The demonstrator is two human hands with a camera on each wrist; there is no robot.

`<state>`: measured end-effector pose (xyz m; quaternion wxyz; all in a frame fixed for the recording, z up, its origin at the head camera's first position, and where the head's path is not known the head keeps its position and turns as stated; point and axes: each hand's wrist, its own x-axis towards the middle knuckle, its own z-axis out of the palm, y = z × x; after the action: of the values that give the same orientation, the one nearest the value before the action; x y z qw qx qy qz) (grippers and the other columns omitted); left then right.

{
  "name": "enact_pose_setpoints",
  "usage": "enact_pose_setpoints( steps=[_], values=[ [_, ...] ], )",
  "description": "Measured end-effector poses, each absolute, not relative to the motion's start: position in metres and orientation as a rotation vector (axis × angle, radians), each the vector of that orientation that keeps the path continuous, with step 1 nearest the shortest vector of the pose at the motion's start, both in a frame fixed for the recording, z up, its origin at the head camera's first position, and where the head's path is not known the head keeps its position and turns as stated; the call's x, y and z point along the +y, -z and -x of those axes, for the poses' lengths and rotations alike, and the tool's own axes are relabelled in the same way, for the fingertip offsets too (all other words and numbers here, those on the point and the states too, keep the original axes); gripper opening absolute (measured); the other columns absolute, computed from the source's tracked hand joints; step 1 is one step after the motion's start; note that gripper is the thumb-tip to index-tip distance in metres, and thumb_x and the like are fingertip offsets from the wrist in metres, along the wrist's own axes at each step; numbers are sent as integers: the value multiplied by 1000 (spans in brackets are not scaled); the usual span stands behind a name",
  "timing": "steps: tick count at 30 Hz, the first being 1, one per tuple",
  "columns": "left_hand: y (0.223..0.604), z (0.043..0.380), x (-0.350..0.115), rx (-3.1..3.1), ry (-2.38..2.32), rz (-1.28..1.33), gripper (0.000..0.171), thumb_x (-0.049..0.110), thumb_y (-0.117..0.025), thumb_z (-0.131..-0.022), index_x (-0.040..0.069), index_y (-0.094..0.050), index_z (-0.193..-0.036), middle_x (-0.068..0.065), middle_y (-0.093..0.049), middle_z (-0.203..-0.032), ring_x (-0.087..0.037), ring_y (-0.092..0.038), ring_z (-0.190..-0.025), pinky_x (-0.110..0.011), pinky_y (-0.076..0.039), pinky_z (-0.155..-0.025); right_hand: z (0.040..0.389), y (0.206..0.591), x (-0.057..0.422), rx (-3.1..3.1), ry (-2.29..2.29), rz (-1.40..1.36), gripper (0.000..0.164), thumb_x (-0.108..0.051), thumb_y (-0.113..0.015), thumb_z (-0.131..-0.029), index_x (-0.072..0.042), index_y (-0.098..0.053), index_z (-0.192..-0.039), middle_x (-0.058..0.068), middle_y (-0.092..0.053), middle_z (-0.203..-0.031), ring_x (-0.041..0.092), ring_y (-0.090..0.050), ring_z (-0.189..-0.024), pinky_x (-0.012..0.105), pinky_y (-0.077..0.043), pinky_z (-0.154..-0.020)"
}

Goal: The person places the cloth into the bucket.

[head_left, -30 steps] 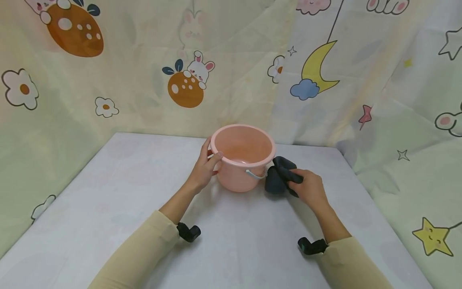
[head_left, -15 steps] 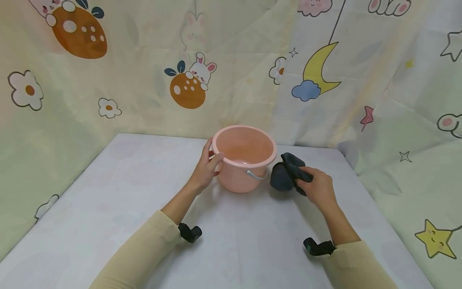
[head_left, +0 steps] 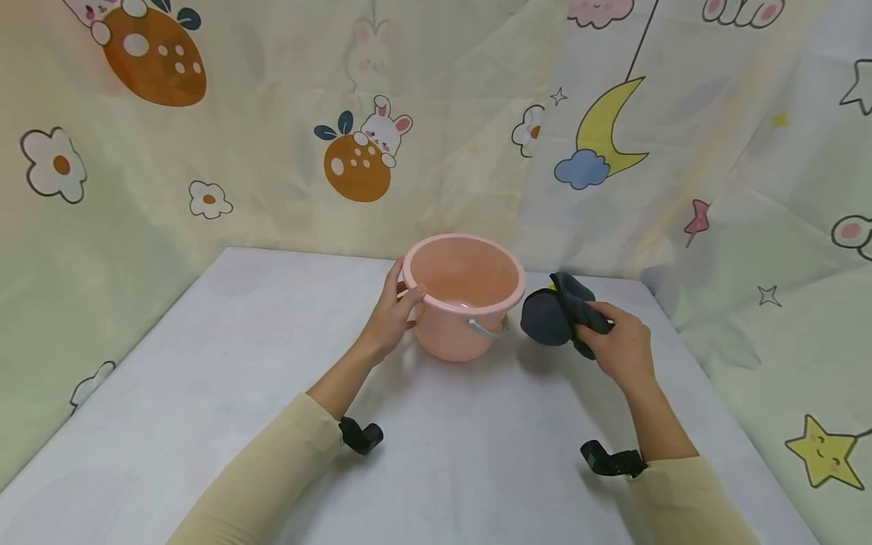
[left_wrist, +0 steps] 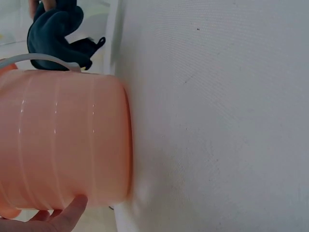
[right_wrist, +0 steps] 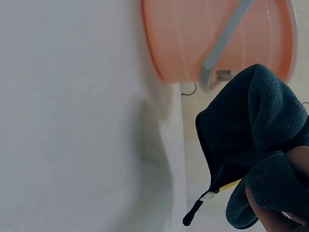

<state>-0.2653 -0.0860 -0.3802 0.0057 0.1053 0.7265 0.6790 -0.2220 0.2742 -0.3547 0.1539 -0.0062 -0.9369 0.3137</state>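
A pink plastic bucket stands upright near the back of the table. My left hand grips it at the left side, with the thumb over the rim and the fingers against the outer wall. To the right of the bucket, my right hand pinches a bunched dark teal cloth. Held above the table, the cloth droops on its left side, and its hanging loop and small tag show in the right wrist view. The bucket's grey handle hangs down on the near right side.
A white-covered table lies under everything, its far edge close behind the bucket. Cartoon-printed curtains enclose the back and sides. Each forearm carries a black wrist camera.
My right hand has drawn the cloth away from the bucket, to the right and upward, opening a gap between them. My left hand keeps its grip on the bucket.
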Motion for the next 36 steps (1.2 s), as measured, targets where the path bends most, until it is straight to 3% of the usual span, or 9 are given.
enact_pose_setpoints(
  steps=[18,36],
  values=[
    [379,264,-85,2280,-2118,-332,73,41,-50,-105,39,-9,-166,-13,-38,-159,-34,-43,-147,-66,-47,-105,220,325,272,-2565,-1043,97,48,-20,-70,-98,-2,-60,-141,32,-55,-143,53,-53,-124,67,-50,-95],
    [379,264,-86,2269,-2135,-326,73,41,-50,-104,39,-10,-165,-16,-36,-161,-35,-42,-147,-66,-47,-105,227,301,262,-2564,-1060,73,47,-23,-68,-99,-5,-59,-142,31,-56,-143,51,-55,-119,67,-52,-94]
  ],
)
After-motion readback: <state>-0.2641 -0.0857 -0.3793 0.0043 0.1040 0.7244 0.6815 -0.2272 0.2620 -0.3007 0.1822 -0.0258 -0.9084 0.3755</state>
